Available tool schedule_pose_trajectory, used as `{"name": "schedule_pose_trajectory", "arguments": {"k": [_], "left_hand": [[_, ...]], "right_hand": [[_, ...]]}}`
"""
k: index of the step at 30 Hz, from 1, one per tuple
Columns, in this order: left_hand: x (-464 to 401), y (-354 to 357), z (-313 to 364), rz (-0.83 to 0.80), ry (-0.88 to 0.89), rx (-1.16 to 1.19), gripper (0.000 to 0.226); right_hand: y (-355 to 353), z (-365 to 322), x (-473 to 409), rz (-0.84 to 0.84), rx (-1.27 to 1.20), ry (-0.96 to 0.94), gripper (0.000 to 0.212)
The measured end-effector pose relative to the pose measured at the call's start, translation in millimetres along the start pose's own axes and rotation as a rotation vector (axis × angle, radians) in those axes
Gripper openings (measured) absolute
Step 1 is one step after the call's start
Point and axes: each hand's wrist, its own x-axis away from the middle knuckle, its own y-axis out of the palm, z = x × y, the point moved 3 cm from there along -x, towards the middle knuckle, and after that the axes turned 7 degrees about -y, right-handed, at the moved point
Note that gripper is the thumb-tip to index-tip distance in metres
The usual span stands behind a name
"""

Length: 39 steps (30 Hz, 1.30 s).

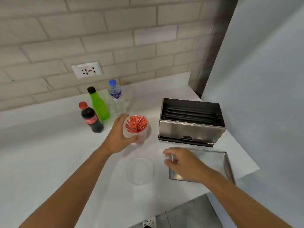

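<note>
Cup (145, 136) of red straws (136, 124) stands mid-counter (49, 145), gripped by the left hand (118, 135). The right hand (182, 163) curls over the steel tray (213, 160) by the counter's right edge; whether it grips is unclear.

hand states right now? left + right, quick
Left hand: closed round the clear cup of red straws.
Right hand: fingers at the steel lid's left edge; cannot tell whether it grips.
</note>
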Motion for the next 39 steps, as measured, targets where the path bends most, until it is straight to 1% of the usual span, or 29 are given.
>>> {"name": "schedule_pose_trajectory", "arguments": {"k": [3,6,9,12,15,18,21,25,29,30,32,33,37,39], "left_hand": [[-5,3,-17,-0.065,-0.117,0.118,0.12],[-9,12,-26,-0.118,-0.128,0.184,0.123],[-14,16,-30,-0.124,-0.109,0.25,0.115],[-16,19,-28,-0.09,-0.065,0.298,0.1],[-14,15,-21,-0.054,-0.025,0.301,0.087],[-12,14,-24,-0.064,-0.028,0.315,0.088],[-8,13,-27,-0.065,-0.054,0.34,0.094],[6,4,-14,-0.038,-0.029,0.357,0.102],[25,-7,12,-0.007,0.019,0.375,0.095],[30,-10,20,-0.002,0.034,0.376,0.092],[38,-12,38,-0.005,0.062,0.376,0.087],[42,-12,46,-0.01,0.072,0.381,0.086],[56,-3,77,-0.045,0.108,0.428,0.085],[60,5,93,-0.064,0.129,0.451,0.086]], "right_hand": [[19,-10,-18,-0.025,0.087,0.041,0.037],[39,-20,-37,-0.084,0.188,0.053,0.037],[55,-24,-52,-0.1,0.294,0.084,0.038],[70,-24,-64,-0.074,0.371,0.13,0.032],[79,-23,-69,-0.055,0.465,0.123,0.025],[82,-21,-69,-0.048,0.484,0.113,0.023],[77,-25,-65,-0.017,0.424,0.093,0.018],[55,-33,-52,0.007,0.199,0.116,0.011],[16,-36,-27,0.06,-0.113,0.181,0.005],[3,-36,-20,0.074,-0.165,0.185,0.011],[-25,-34,-5,0.11,-0.203,0.163,0.025],[-41,-34,3,0.139,-0.219,0.14,0.027],[-104,-37,39,0.291,-0.25,0.031,0.025],[-127,-41,54,0.413,-0.231,-0.042,0.023]]}}
